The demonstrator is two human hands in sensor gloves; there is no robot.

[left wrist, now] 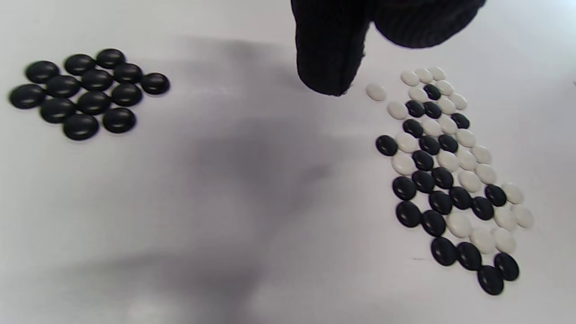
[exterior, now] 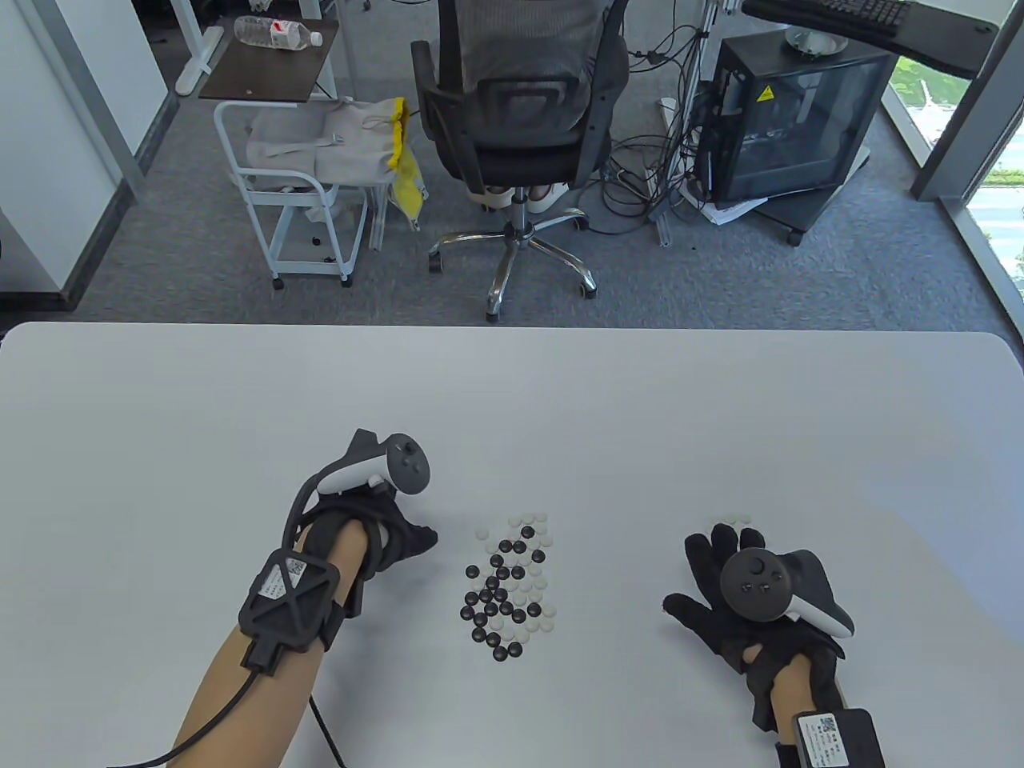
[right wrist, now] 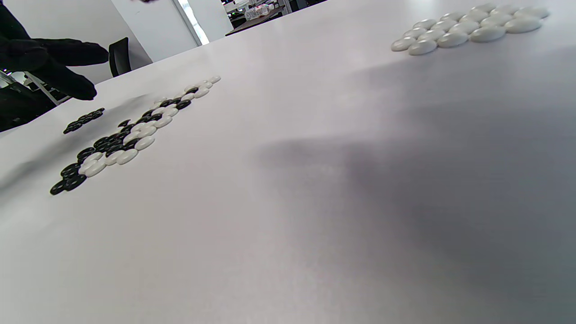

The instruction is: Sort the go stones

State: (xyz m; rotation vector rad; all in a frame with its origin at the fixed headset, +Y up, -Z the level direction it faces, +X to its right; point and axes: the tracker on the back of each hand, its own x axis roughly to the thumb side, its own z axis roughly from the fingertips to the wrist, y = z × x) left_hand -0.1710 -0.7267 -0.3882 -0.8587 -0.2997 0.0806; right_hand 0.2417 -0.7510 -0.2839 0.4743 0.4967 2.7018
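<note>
A mixed patch of black and white go stones (exterior: 508, 584) lies in the middle of the white table (exterior: 512, 400). It also shows in the left wrist view as the mixed patch (left wrist: 450, 180). My left hand (exterior: 420, 540) hovers just left of it, fingers (left wrist: 330, 67) straight and holding nothing, a lone white stone (left wrist: 375, 92) beside the tip. A sorted cluster of black stones (left wrist: 87, 92) lies further left, hidden under that hand in the table view. My right hand (exterior: 704, 560) lies spread and empty to the patch's right. A sorted group of white stones (right wrist: 468, 28) lies beyond its fingertips.
Beyond the table's far edge stand an office chair (exterior: 512, 120), a white cart (exterior: 296, 184) with a bag, and a black computer tower (exterior: 788, 120). Bare tabletop stretches along the far half and both sides.
</note>
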